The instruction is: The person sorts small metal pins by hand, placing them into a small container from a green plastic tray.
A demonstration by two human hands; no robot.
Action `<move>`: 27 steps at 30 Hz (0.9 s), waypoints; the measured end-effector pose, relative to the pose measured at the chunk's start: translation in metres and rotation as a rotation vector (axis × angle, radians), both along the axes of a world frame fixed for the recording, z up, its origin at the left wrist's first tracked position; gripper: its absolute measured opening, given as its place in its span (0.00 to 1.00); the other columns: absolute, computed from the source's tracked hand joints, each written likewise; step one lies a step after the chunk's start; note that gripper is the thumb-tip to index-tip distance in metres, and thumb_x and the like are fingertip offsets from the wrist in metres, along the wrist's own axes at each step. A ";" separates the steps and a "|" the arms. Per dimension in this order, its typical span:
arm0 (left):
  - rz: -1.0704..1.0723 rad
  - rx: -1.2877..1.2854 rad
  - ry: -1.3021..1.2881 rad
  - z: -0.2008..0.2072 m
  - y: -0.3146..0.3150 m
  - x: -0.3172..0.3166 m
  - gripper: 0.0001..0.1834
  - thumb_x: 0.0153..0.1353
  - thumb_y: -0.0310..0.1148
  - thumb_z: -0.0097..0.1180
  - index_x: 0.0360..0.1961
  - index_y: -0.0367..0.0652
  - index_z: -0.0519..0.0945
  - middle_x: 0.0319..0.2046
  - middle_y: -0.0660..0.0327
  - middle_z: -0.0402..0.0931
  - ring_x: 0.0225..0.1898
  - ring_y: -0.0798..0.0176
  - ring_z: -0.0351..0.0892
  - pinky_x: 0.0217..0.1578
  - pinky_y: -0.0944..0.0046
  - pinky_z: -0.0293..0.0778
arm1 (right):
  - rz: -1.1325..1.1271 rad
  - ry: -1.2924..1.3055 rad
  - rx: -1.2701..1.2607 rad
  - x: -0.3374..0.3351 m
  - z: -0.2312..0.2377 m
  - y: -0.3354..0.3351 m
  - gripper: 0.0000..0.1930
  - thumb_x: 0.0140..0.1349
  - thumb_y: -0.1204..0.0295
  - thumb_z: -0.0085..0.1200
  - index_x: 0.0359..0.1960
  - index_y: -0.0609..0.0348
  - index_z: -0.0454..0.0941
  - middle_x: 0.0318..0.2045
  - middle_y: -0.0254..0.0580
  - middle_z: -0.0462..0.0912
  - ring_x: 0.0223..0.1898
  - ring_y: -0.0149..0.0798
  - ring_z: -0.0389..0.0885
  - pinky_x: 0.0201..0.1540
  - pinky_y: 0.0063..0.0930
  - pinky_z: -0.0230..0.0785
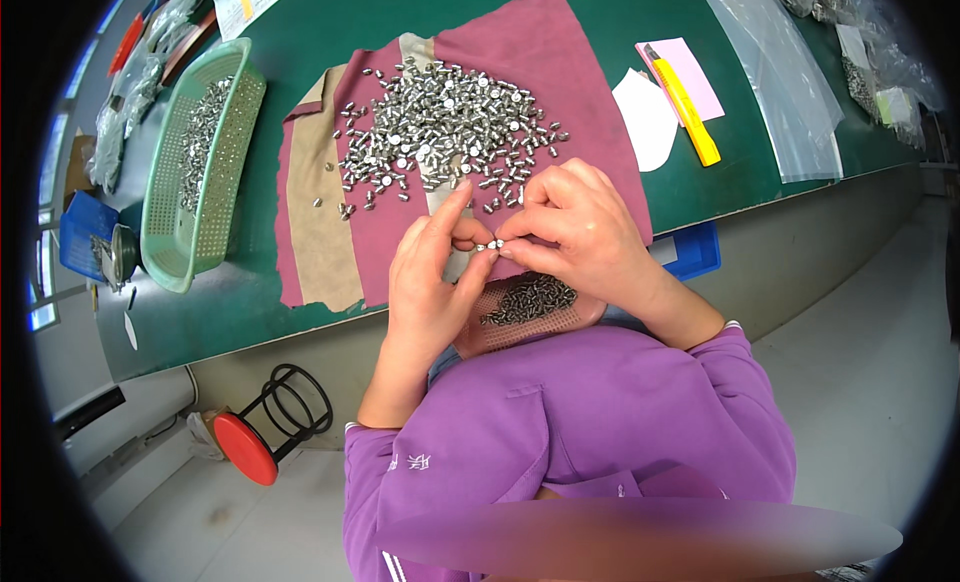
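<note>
Two pins [494,245] end-to-end, crosswise between fingers [470,244]

Purple work top, short sleeves, bare forearms.

Loose purple fabric across chest and shoulders, sleeves ending above the elbows with stitched hems. Small pale embroidered characters on the left sleeve, thin white stripes low at the left hem. No gloves, rings or watch on left hand [428,282] or right hand [572,227].
</note>
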State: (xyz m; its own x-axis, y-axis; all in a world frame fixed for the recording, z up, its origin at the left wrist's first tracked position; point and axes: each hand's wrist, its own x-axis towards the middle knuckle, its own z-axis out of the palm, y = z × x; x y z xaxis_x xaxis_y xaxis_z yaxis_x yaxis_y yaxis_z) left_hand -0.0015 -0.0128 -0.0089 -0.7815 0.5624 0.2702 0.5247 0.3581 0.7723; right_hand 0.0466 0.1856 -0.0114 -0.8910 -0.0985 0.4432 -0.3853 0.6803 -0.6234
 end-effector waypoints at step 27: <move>0.018 0.003 0.040 0.006 0.009 -0.002 0.38 0.49 0.15 0.64 0.64 0.42 0.72 0.35 0.65 0.79 0.38 0.67 0.75 0.38 0.67 0.70 | 0.012 -0.049 -0.049 -0.004 0.011 0.007 0.08 0.52 0.69 0.64 0.33 0.53 0.80 0.38 0.35 0.74 0.44 0.43 0.74 0.49 0.40 0.65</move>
State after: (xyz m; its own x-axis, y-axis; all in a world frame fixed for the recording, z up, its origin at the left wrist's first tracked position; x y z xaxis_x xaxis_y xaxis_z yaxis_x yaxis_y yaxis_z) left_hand -0.0036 -0.0036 -0.0025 -0.7798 0.5476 0.3034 0.5489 0.3650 0.7520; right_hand 0.0429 0.1921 -0.0008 -0.9107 -0.0886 0.4034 -0.3613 0.6442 -0.6741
